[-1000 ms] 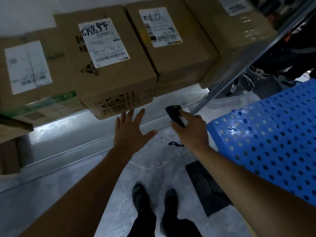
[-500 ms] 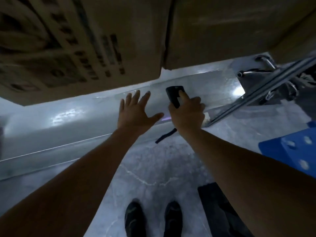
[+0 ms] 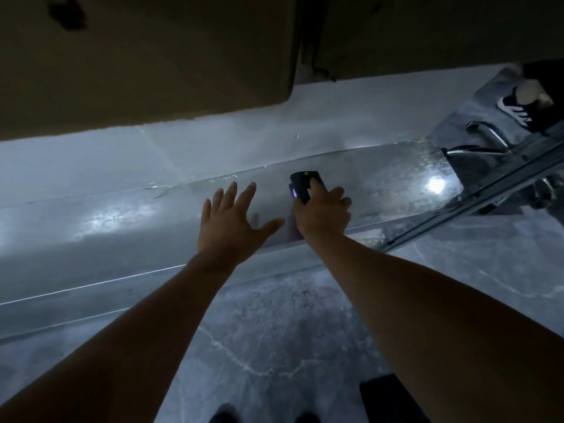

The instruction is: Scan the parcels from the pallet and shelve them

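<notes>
My right hand (image 3: 325,213) grips a small black scanner (image 3: 305,184), my index finger lying along its top; a faint purple light glows on its left side. My left hand (image 3: 232,222) is stretched out with fingers spread, holding nothing, over the shiny metal shelf (image 3: 122,215). Two cardboard parcels fill the top of the view: a large one (image 3: 146,56) on the left and a second (image 3: 427,32) on the right, with a dark gap between them. They stand on the white shelf surface just beyond my hands. No labels show.
A grey metal shelf upright (image 3: 488,196) slants across the right. Behind it is another person's sneaker (image 3: 518,111) and chrome chair legs (image 3: 485,141). A dark mat (image 3: 393,398) lies on the grey cracked floor (image 3: 274,331) by my shoes.
The view has tipped down and closer to the shelf, so the parcels' labels and the blue pallet have left the view. Both hands have reached forward over the shelf edge, the scanner still held.
</notes>
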Demonstrator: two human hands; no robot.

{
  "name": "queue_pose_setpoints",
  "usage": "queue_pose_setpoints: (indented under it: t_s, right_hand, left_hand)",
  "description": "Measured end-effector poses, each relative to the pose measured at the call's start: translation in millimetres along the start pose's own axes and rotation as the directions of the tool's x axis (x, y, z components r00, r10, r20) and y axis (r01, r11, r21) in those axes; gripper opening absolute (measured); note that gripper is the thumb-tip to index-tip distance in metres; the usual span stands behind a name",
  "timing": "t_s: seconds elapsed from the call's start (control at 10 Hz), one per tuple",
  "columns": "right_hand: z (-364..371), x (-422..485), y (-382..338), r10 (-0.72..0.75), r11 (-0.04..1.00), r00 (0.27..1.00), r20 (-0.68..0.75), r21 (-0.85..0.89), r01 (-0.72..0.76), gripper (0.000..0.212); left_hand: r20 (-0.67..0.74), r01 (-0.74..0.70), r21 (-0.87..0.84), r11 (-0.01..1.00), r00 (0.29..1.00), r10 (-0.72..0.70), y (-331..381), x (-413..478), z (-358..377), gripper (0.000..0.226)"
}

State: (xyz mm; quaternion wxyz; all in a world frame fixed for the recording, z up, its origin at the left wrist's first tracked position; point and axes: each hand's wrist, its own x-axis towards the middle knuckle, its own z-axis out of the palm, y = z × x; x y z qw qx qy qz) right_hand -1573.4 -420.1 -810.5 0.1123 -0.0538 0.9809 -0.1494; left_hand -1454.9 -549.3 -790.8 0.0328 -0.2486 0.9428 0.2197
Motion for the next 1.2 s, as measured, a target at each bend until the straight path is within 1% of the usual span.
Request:
queue_pose_setpoints:
  t_s: [0.1,0.2,0.3,0.4,0.6,0.8,0.9,1.0,1.1,1.2]
  right_hand:
    - [6.0,-1.5,-6.3,-0.010,0.998,0.999,-0.034,-0.060,0.008,0.061]
    - [8.4,-0.8,-8.1,-0.020,0.994,0.997,-0.071,-0.110,0.013,0.058]
    - [8.9,1.5,-10.1,-0.004,0.992,0.998,-0.060,-0.128,-0.003,0.059]
    - [10.4,1.1,-10.3,-0.015,0.992,0.997,-0.076,-0.125,0.006,0.058]
    - [8.8,2.5,-9.1,-0.026,0.995,0.997,-0.069,-0.100,0.019,0.057]
    - [5.1,4.6,-4.9,-0.087,0.990,0.995,-0.045,-0.119,0.081,0.055]
    - [3.3,5.3,-3.4,-0.081,0.990,0.997,-0.013,-0.119,0.079,0.057]
    - [1.3,10.0,-1.8,-0.075,0.992,0.995,0.060,-0.093,0.080,0.065]
    - [-6.1,-0.8,2.5,-0.085,0.996,0.993,0.078,0.003,0.085,0.075]
    - [-19.1,-16.1,5.9,-0.208,0.978,0.978,-0.030,0.027,0.209,0.071]
  left_hand:
    - [-0.042,0.010,-0.031,0.999,0.999,-0.011,-6.3,5.3,-4.4,0.101]
    - [-0.043,0.007,-0.016,1.000,0.999,-0.007,-9.2,8.5,-9.9,0.102]
    - [-0.054,0.001,-0.013,1.000,0.999,-0.002,-10.8,10.6,-13.4,0.102]
    - [-0.045,-0.012,0.007,1.000,0.999,0.012,-12.0,11.5,-13.8,0.102]
    - [-0.008,0.007,0.014,1.000,1.000,-0.006,-11.8,12.8,-20.3,0.109]
    - [0.013,0.009,0.021,1.000,1.000,-0.010,-5.1,12.2,-26.5,0.110]
    - [0.010,0.008,0.024,1.000,1.000,-0.008,-1.5,10.3,-29.4,0.109]
    - [-0.001,-0.012,0.034,0.999,1.000,0.012,0.7,9.2,-32.9,0.107]
    - [0.006,-0.022,0.039,0.999,1.000,0.021,7.0,-0.4,-38.8,0.105]
    - [0.002,-0.004,-0.018,1.000,1.000,0.004,11.0,-11.0,-46.5,0.103]
